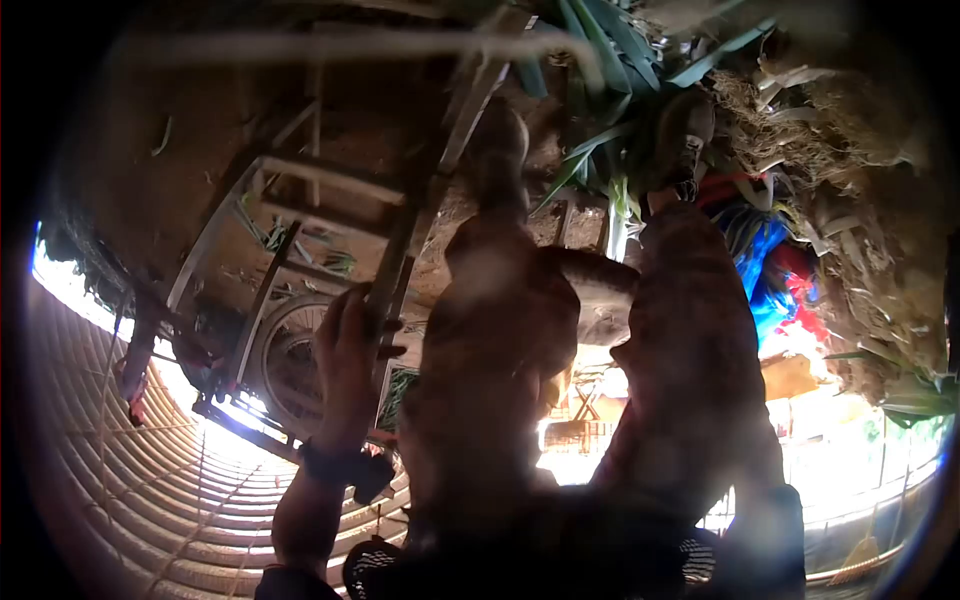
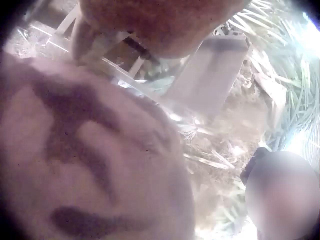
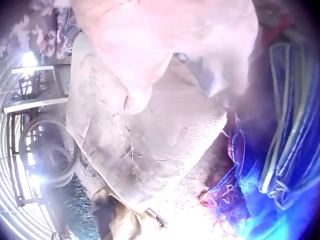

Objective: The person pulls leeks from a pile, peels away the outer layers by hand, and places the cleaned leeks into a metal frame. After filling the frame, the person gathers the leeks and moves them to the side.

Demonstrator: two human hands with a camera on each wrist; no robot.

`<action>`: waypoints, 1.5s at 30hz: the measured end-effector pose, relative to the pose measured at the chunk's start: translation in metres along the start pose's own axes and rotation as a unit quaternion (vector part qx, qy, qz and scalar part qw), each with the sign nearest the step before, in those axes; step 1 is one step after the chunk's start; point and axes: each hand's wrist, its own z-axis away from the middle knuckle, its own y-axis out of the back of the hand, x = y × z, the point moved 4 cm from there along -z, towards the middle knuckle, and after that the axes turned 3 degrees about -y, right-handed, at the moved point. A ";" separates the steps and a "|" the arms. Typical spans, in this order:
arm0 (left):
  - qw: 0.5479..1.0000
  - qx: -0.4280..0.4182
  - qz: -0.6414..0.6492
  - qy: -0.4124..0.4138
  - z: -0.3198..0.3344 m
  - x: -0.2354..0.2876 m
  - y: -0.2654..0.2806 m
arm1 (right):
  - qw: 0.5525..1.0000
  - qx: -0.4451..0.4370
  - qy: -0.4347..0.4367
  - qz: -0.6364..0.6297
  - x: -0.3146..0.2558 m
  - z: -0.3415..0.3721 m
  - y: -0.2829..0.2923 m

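In the head view my left hand [image 1: 345, 335] is at an upright bar of a slatted frame [image 1: 335, 180], fingers extended and overlapping the bar. The left wrist view shows that hand [image 2: 150, 25] close above a trouser-covered knee [image 2: 95, 150], fingers pointing down with nothing visible in them. My right hand is hidden in the head view. Seen from its own wrist, the right hand [image 3: 165, 45] hangs over a pale, dusty slab [image 3: 150, 135], thumb lowered and fingers loosely bent. A grey-blue patch shows between thumb and fingers, too blurred to make out.
Long green leek-like leaves [image 1: 615, 50] lie beyond the shoes, and a heap of roots and stalks [image 1: 850, 200] lines the right. Blue sacking [image 1: 765, 265] lies by the right leg. A spoked wheel [image 1: 295, 350] stands at left, above curved ribbed sheeting [image 1: 130, 440].
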 end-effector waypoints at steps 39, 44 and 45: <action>0.959 0.159 0.024 -0.232 -0.079 -0.267 0.011 | 0.946 -0.256 0.197 0.026 0.389 0.083 -0.333; 0.969 0.176 -0.119 -0.125 -0.135 -0.407 0.024 | 0.941 -0.267 0.205 0.025 0.408 0.075 -0.347; 0.943 0.256 -0.042 -0.209 -0.153 -0.432 0.035 | 0.941 -0.266 0.207 0.025 0.408 0.075 -0.348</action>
